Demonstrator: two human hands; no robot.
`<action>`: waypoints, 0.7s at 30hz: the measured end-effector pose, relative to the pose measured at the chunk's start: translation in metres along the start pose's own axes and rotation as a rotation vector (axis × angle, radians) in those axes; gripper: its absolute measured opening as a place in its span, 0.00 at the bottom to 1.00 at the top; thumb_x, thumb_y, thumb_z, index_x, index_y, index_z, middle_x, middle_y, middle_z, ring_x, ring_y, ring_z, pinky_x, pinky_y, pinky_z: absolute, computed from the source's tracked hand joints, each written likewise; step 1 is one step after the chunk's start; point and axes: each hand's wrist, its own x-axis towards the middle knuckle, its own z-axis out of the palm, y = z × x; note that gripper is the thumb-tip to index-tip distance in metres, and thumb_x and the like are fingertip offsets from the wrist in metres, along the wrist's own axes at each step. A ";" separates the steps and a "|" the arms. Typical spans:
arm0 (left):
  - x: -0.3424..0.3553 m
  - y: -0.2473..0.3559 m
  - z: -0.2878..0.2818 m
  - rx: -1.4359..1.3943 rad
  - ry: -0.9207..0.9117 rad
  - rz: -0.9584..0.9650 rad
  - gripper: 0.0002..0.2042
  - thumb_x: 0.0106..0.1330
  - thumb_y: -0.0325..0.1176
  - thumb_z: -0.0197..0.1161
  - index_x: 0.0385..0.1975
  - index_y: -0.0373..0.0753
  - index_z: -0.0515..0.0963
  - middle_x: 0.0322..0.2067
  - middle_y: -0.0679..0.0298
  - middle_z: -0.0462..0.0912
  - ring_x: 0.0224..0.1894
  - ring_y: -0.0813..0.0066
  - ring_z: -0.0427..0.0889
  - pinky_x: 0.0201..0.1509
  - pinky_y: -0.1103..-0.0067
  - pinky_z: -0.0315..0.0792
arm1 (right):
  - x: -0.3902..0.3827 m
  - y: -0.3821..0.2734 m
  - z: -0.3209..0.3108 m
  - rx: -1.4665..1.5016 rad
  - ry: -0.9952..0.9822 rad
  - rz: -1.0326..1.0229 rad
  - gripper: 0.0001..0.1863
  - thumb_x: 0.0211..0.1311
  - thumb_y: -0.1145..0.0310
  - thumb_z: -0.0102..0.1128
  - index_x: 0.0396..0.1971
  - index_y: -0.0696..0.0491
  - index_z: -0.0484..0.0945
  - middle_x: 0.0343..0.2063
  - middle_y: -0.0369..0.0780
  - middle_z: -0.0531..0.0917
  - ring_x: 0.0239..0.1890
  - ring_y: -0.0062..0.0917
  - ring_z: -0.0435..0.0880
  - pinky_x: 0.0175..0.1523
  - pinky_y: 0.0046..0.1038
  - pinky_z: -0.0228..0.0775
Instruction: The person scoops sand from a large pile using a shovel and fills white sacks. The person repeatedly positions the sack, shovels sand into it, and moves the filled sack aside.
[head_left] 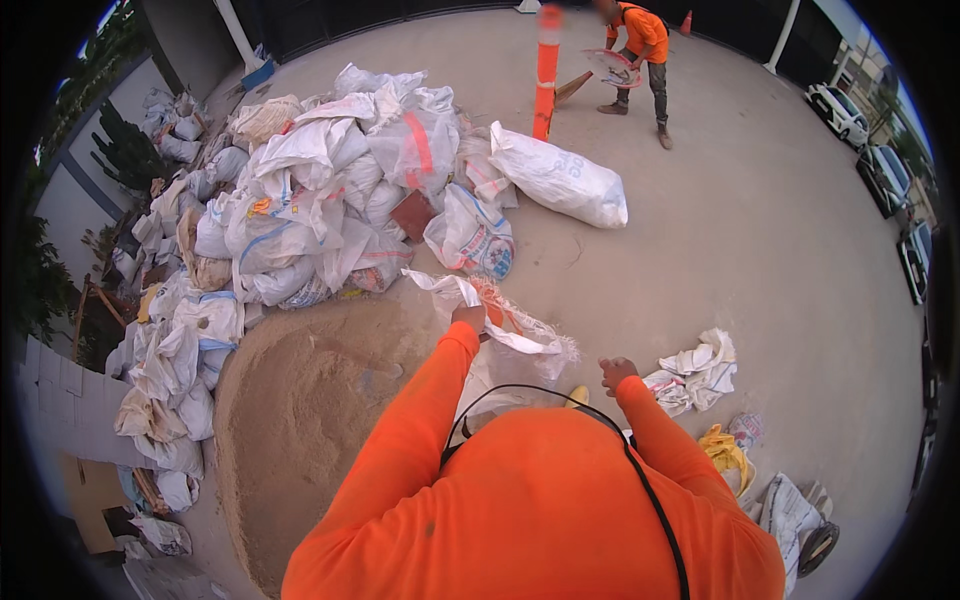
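Observation:
My left hand grips the rim of a frayed white woven sack with orange showing inside; the sack hangs in front of me. My right hand is to the right of that sack, fingers apart and curved, holding nothing. A sand pile lies on the ground left of my left forearm. Crumpled white sacks lie just beyond my right hand, and a yellow sack is beside my right arm.
A heap of filled sacks covers the left, beside one long full sack. An orange post stands behind it. A person in orange bends holding a round object. Cars line the right edge of the concrete ground.

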 end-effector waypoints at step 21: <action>-0.038 -0.085 0.000 0.059 -0.303 0.240 0.20 0.59 0.27 0.52 0.51 0.34 0.79 0.34 0.60 0.84 0.33 0.69 0.82 0.39 0.74 0.77 | 0.032 0.034 0.038 -0.762 -0.067 0.012 0.21 0.55 0.57 0.68 0.39 0.61 0.83 0.38 0.51 0.87 0.37 0.40 0.89 0.42 0.37 0.81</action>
